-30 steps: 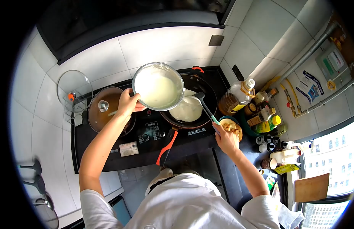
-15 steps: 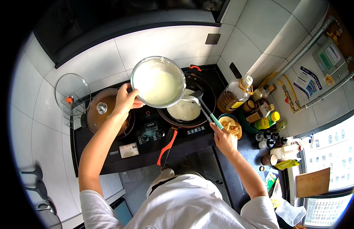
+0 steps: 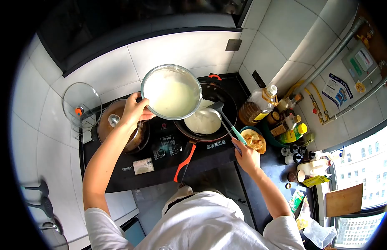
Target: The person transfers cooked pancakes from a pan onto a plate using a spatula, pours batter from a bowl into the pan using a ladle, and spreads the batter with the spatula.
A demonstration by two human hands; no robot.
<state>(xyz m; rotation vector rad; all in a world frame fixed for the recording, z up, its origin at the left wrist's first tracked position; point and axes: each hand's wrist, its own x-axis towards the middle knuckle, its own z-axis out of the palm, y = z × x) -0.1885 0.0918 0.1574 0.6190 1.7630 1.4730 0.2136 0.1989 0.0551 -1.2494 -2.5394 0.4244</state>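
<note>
My left hand grips the rim of a round bowl and holds it above the stove, tilted toward me. Pale, creamy batter fills much of it. My right hand is closed round the handles of two utensils: a spatula with a dark head and teal handle, and a batter-coated utensil whose head shape I cannot make out. Both reach over a dark frying pan with a red-and-black handle. Inside the pan lies a white pool of batter, partly hidden by bowl and utensils.
A pot with a glass lid stands on the left burner. Another glass lid rests upright behind it. Right of the pan are a plate of browned pancakes, an oil bottle and several seasoning bottles.
The bowl has shifted slightly left relative to the pan. The coated utensil has swung a little right, away from the bowl's rim. Both hands keep their holds.
</note>
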